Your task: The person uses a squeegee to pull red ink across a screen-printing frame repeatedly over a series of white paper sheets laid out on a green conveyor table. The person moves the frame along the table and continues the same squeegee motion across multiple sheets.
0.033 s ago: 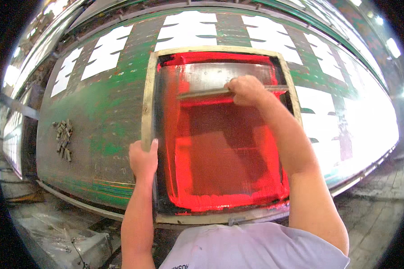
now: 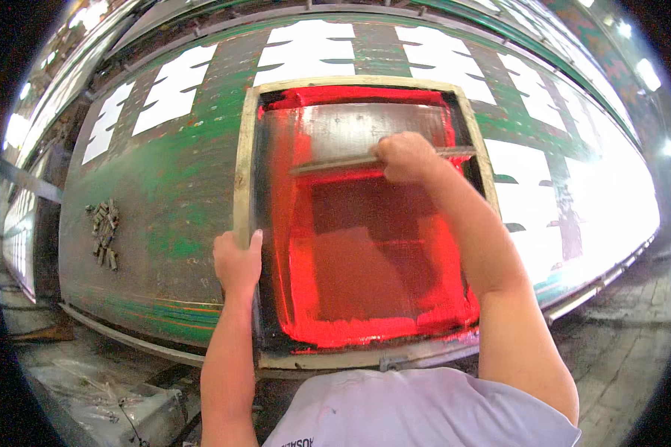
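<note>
A screen-printing frame (image 2: 244, 164) with pale wooden sides lies on the table in front of me. Bright red ink (image 2: 365, 331) rings the mesh (image 2: 350, 261), whose middle looks dark reddish brown. My right hand (image 2: 408, 156) is closed round the top of a wide squeegee (image 2: 328, 165), which spans much of the screen towards its far end. Red ink shows along the squeegee's near side. My left hand (image 2: 238, 261) grips the frame's left side, thumb on top and fingers partly hidden.
The long green-stained table (image 2: 164, 261) carries several white cut fabric pieces (image 2: 175, 86) along its far side and on the right. A pile of small dark cylindrical pieces (image 2: 106, 231) lies at left. Clear plastic sheeting (image 2: 97, 395) covers something at lower left.
My right hand and the squeegee have come slightly nearer to me over the screen. The left hand keeps its place on the frame.
</note>
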A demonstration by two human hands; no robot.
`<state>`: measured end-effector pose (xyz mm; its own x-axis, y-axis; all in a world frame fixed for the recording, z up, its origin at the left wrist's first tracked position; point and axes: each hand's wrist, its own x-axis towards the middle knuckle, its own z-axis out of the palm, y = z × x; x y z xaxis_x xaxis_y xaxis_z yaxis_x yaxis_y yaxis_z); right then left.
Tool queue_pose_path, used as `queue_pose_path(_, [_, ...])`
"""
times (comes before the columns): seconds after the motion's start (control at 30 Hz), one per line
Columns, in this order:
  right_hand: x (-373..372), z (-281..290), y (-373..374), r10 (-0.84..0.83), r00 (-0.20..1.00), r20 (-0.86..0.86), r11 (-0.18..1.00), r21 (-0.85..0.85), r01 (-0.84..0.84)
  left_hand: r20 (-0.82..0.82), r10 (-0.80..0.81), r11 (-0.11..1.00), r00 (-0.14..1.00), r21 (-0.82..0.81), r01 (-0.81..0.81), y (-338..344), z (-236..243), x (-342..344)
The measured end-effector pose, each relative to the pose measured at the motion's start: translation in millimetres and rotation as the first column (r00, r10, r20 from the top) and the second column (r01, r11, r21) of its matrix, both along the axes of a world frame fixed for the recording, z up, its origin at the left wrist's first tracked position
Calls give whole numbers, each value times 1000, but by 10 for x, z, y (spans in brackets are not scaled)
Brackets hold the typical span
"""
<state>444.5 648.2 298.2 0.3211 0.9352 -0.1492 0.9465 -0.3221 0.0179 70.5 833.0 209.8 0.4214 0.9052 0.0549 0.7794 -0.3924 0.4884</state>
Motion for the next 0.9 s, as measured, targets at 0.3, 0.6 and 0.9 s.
queue_pose_path(0.3, [-1790, -16, -1104, -27, 993, -115, 999, 41, 32, 35, -58, 998, 998, 41, 56, 103, -86, -46])
queue_pose_path(0.6, [-3057, -98, -1914, -70, 993, -99, 987, 140, 84, -10, -75, 997, 997, 29, 75, 91, -35, -53])
queue_pose_path(0.9, [-3298, -190, -2435, 11, 975, -222, 921, 382, 77, -141, 20, 997, 990, 78, -10, 41, -61, 63])
